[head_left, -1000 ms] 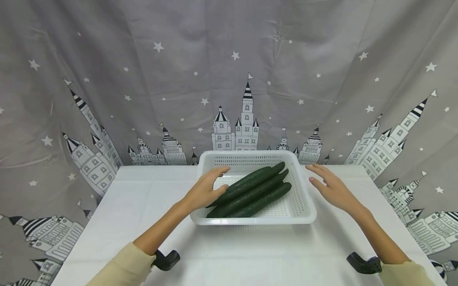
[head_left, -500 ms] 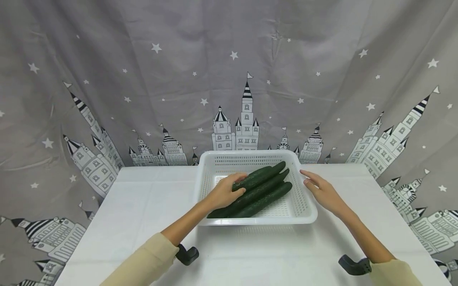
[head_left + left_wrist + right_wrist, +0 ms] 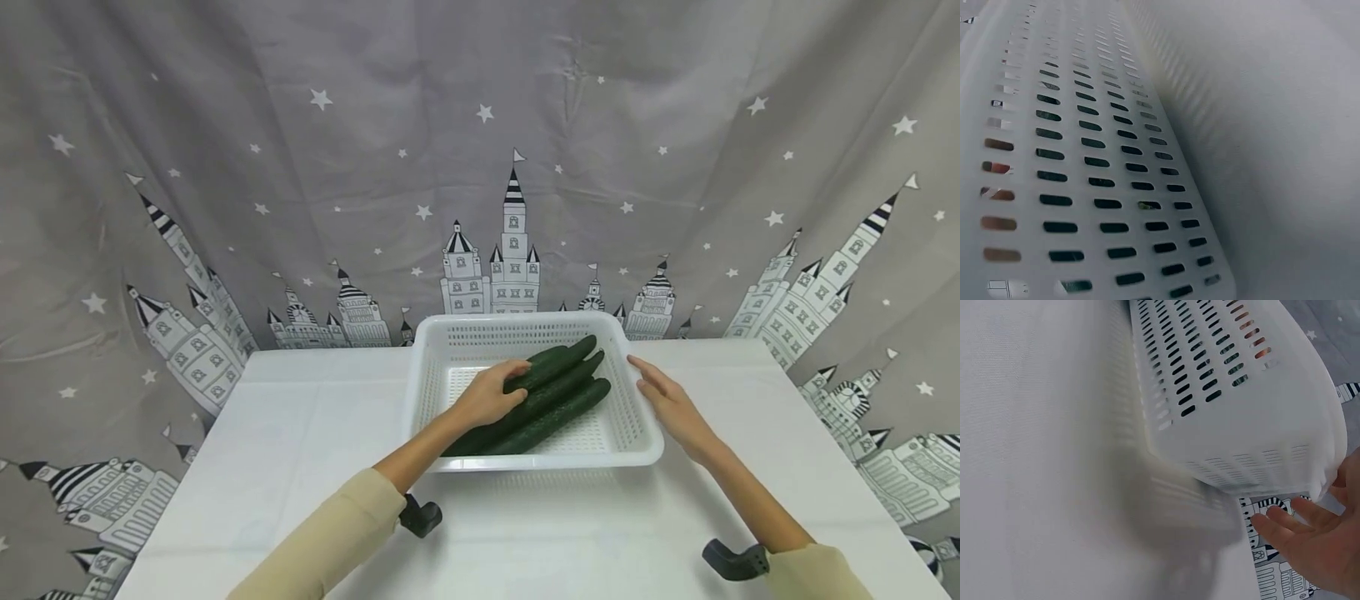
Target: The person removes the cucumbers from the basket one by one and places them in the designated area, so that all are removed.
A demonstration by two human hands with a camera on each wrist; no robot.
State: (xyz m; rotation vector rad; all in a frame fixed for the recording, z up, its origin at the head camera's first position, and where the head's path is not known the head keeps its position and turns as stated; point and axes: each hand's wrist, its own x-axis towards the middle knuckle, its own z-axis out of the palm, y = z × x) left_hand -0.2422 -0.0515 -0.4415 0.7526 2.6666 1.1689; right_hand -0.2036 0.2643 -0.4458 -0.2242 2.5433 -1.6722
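Cucumbers (image 3: 558,392): long, slender, dark green. My left hand (image 3: 489,397) lies farther right than earlier; whether it grasps one, I cannot tell. My right hand (image 3: 678,414) is loosely extended.

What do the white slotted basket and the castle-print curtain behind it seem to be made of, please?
White slotted basket: most likely moulded plastic, smooth with a soft sheen, judging by its regular slots, rounded corners and the highlights along its rim.

Castle-print curtain: apparently thin fabric, mostly matt, since it hangs in folds and shows creases; the fibre cannot be told.
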